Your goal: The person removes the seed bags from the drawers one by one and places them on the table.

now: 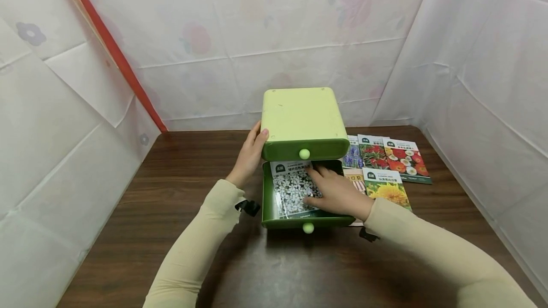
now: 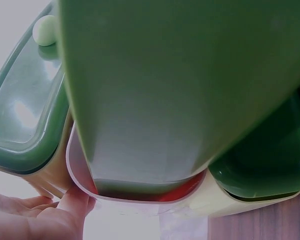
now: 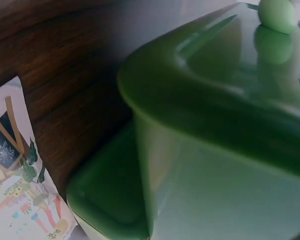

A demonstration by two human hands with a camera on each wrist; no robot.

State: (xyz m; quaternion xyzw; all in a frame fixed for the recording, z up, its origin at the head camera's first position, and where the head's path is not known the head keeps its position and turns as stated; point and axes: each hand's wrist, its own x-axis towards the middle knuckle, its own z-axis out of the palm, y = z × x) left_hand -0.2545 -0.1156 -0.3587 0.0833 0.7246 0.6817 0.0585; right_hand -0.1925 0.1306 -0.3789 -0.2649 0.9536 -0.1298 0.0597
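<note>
A small drawer cabinet with a pale green top and dark green fronts stands on the table. One drawer below the top one is pulled out toward me. Inside it lies a flower seed packet printed with white blossoms. My right hand reaches in over the packet's right side, thumb and fingers spread on it, some fingertips hidden in shadow. At the cabinet's left side, my left hand rests against the wall, thumb by the top's front corner. The left wrist view shows those fingers extended along the side.
More seed packets lie right of the cabinet, among them a red-flowered one and a yellow-flowered one. The top drawer's round knob overhangs the pulled-out drawer. A lower drawer front is closed. White sheeting surrounds the wooden table.
</note>
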